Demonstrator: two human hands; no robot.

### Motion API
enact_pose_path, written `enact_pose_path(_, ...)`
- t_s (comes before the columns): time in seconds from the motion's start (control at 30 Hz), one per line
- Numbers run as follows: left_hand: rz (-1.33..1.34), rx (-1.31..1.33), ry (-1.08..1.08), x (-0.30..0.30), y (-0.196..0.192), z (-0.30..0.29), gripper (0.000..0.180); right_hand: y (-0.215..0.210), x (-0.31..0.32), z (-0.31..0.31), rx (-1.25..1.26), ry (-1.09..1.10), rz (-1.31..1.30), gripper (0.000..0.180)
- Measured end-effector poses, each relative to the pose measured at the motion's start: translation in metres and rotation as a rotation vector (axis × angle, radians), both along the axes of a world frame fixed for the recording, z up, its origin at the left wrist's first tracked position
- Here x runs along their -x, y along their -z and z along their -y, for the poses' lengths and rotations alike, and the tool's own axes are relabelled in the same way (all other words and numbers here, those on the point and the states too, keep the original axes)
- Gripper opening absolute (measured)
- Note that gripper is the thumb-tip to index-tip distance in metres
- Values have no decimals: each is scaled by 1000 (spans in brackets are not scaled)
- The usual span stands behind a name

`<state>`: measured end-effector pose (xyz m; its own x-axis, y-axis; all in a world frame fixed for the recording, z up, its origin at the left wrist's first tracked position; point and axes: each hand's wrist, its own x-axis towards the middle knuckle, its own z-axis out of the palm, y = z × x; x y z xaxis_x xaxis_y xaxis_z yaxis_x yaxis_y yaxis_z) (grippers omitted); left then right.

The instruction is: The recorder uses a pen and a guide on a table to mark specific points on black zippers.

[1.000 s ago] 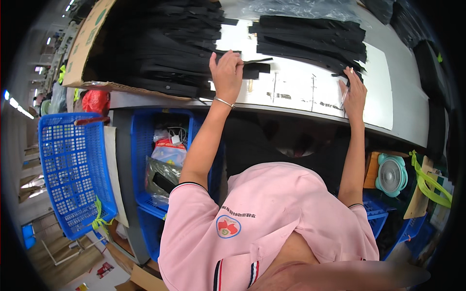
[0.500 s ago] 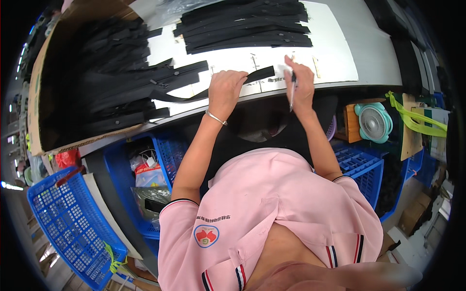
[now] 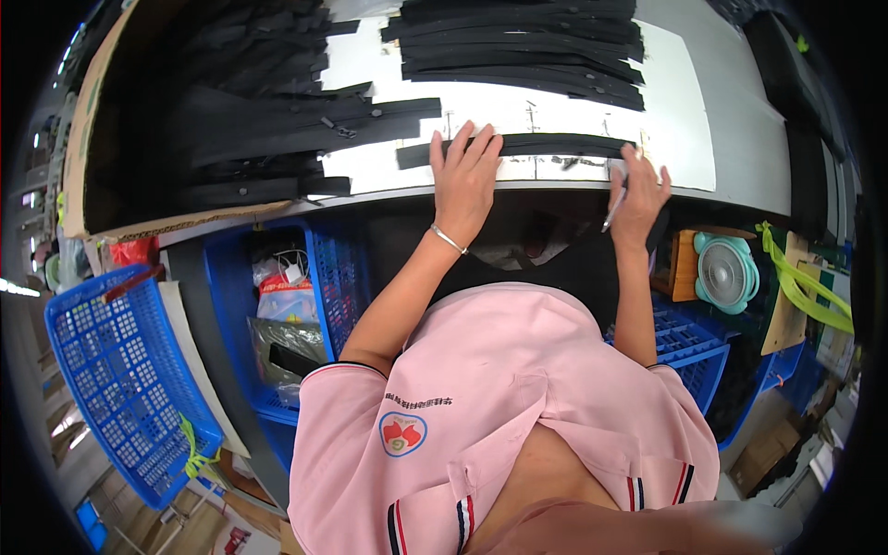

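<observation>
A long black fabric strip (image 3: 564,144) lies straight along the near part of a white marked board (image 3: 680,139). My left hand (image 3: 465,180) presses on the strip left of its middle, fingers spread and open. At the strip's right end my right hand (image 3: 638,203) touches it with the fingertips. A slim pen (image 3: 613,209) is held in that same hand, its end pointing down toward me. Short dark marks and thin upright lines show on the board around the strip.
Beyond my hands lies a stack of black strips (image 3: 518,55). On the left a cardboard box (image 3: 92,120) holds many more, some spilling onto the board. Blue plastic baskets (image 3: 129,379) stand below the table at left and right. A small turquoise fan (image 3: 727,274) is at lower right.
The strip, bent and partly lifted before, now lies flat and straight. My left hand has opened onto it, and my right hand has come down to its right end with the pen.
</observation>
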<state>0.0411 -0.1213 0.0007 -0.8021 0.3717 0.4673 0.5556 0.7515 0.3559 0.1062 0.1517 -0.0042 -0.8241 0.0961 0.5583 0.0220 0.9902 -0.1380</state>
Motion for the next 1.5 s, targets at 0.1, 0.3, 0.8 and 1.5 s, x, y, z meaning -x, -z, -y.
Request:
enact_pose_path(0.1,66,-1,-76,-15,0,18,38,4,-3,-11,-31,-2,-2,43)
enact_pose_path(0.3,156,36,-197,-28,3,43,55,10,-3,-11,-54,7,-23,45)
enact_pose_path(0.8,87,-44,-225,-16,4,48,47,-21,11,12,175,31,7,28)
enact_pose_path(1.5,119,-108,-240,-18,14,48,57,-9,94,170,838,-501,222,15)
